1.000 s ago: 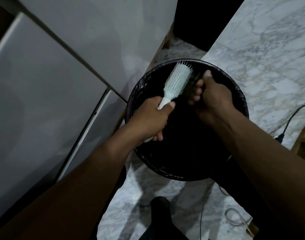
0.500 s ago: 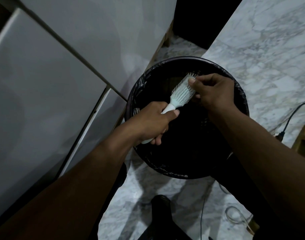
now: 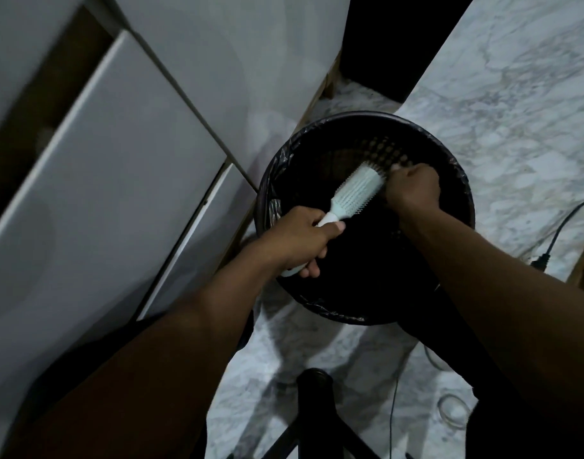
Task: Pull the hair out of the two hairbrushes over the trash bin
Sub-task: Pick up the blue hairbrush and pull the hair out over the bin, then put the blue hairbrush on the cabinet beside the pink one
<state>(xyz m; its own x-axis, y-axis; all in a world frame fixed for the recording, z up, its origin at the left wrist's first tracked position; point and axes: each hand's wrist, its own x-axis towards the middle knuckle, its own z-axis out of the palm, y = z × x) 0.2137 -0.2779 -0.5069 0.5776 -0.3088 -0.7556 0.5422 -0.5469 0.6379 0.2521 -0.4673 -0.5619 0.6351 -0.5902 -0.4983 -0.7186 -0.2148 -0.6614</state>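
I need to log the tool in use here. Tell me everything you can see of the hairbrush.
The hairbrush is pale mint with a whiter handle, and looks like plastic. Its long rounded head carries rows of short pale bristles. It is held slanted over the open black trash bin, head pointing up and away to the right. The left hand wraps the handle in a closed grip, with the handle's end poking out below the fist. The right hand is closed at the tip of the head. Any hair there is too dark to make out.
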